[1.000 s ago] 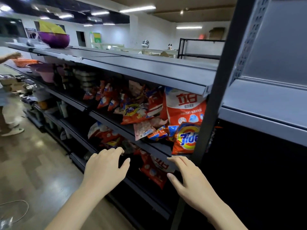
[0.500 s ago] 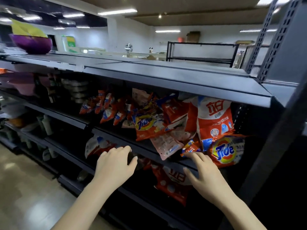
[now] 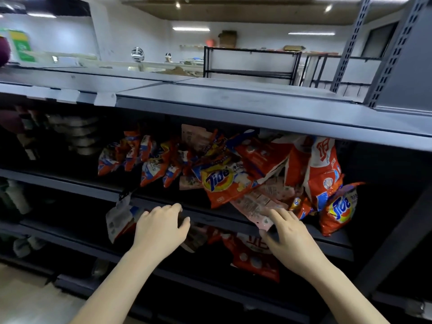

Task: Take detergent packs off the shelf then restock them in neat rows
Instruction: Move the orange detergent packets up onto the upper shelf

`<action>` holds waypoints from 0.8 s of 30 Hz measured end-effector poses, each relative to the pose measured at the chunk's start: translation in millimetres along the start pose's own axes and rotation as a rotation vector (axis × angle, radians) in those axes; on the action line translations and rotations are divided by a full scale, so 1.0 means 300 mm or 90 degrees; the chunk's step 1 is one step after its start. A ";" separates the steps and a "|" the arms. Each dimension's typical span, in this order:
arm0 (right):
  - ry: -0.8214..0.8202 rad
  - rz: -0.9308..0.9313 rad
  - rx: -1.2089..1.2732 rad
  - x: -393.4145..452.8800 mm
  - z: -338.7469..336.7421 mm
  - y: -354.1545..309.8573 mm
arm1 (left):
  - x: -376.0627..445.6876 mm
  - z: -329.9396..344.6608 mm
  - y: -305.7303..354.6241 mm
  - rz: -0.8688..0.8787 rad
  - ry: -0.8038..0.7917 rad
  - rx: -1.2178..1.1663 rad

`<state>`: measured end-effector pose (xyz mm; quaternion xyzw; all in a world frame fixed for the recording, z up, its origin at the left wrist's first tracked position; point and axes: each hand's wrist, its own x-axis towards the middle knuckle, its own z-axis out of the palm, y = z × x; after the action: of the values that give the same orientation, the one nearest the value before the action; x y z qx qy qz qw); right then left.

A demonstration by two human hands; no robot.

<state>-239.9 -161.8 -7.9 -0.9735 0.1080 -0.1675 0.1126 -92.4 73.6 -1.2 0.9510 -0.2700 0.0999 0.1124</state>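
Note:
Several orange and red detergent packs lie jumbled on the dark middle shelf (image 3: 70,187). An orange Tide pack (image 3: 224,183) leans in the middle of the heap, a second Tide pack (image 3: 337,208) stands at the right, and a tall red pack (image 3: 323,164) rises behind it. A pink flat pack (image 3: 253,206) hangs over the shelf's front edge. My right hand (image 3: 288,232) reaches to that pink pack, fingers straight, fingertips at its lower end. My left hand (image 3: 161,226) hovers at the shelf edge with relaxed fingers, holding nothing. More packs (image 3: 254,256) lie on the shelf below.
A grey shelf board (image 3: 233,99) overhangs the packs closely from above. A dark upright post (image 3: 397,239) stands at the right. Stacked containers (image 3: 79,136) and bottles (image 3: 16,197) fill the left sections. A white pouch (image 3: 119,218) hangs on the lower shelf by my left hand.
The view has swung right and closer to the shelf. Both hands have risen toward the middle shelf's edge, and my right hand has reached the pink pack.

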 end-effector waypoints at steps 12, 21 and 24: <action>-0.061 0.043 0.067 0.343 0.170 -0.117 | 0.304 0.078 -0.252 -0.040 0.016 0.001; -0.155 0.060 0.105 0.607 0.296 -0.203 | 0.525 0.196 -0.416 -0.126 -0.035 -0.085; -0.158 0.059 0.117 0.692 0.333 -0.257 | 0.609 0.244 -0.474 -0.114 -0.037 -0.123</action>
<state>-0.6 -121.8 -17.4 -0.9662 0.1224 -0.0501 0.2214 145.9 82.2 -48.0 0.9586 -0.1954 0.0352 0.2043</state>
